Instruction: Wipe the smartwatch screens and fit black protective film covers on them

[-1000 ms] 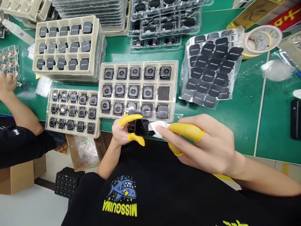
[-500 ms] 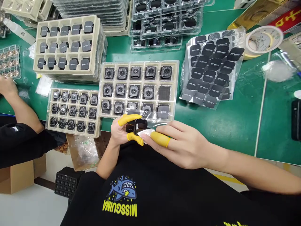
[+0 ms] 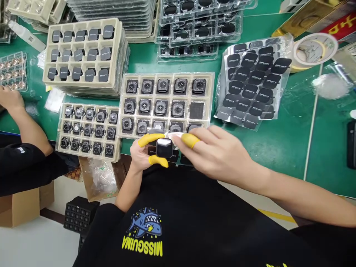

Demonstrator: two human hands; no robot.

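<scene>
- A green worktable [image 3: 283, 148] fills the background; its far end is cut off by the frame.
- The left hand [image 3: 139, 155] pinches a black smartwatch [image 3: 164, 149] edgewise between forefinger and thumb, both in yellow finger cots; its other fingers are mostly hidden.
- The smartwatch is just in front of the larger watch tray [image 3: 200, 98], its glossy screen toward the camera, with a glare along the upper part. Its back is out of sight.
- Behind it, a dark labelled sheet [image 3: 151, 151] shows only in part, its lettering hard to read.
- The right hand [image 3: 219, 154] pinches a crumpled white cloth [image 3: 174, 138] at the smartwatch's upper right edge; the fingers cover much of the cloth, and whether it presses on the screen is hard to tell.
- Hands and sheet hide parts of the larger watch tray's near row.
- Sticker sheets [image 3: 251, 83] overlap to its right, the lower ones largely covered.
- At the left edge, a co-worker's hand [image 3: 9, 100] is cut off.
</scene>
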